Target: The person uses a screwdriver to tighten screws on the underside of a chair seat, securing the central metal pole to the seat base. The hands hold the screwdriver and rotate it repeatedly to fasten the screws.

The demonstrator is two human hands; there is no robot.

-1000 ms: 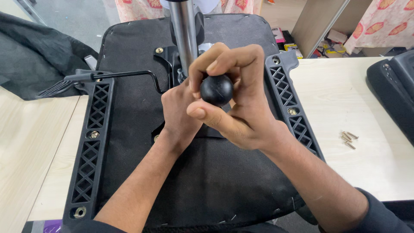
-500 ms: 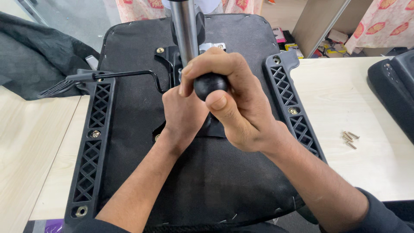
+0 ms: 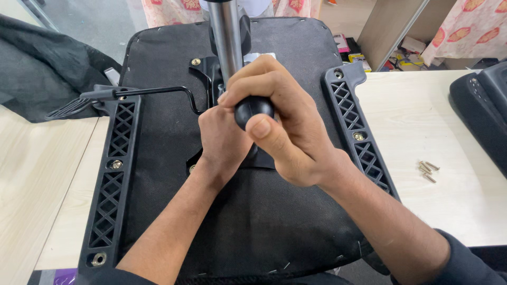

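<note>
An upturned black office chair seat (image 3: 158,132) lies on a pale wooden table (image 3: 433,121), its fabric underside facing me. My right hand (image 3: 288,126) is wrapped over the round black knob (image 3: 253,110) of a tool handle held upright above the seat's middle. My left hand (image 3: 222,142) sits just under it, fingers down at the black metal mechanism plate (image 3: 203,71); what it grips is hidden. A shiny metal gas-lift column (image 3: 226,31) rises right behind both hands. A thin black lever (image 3: 142,92) runs left from the mechanism.
Black lattice armrest brackets run along the left (image 3: 113,184) and right (image 3: 359,132) of the seat, with screws in them. Several loose screws (image 3: 428,170) lie on the table at right. A black chair part (image 3: 483,111) sits far right, dark cloth (image 3: 37,68) far left.
My right hand has closed further over the black knob and turned on it, so less of the knob shows. My left hand stays in place beneath.
</note>
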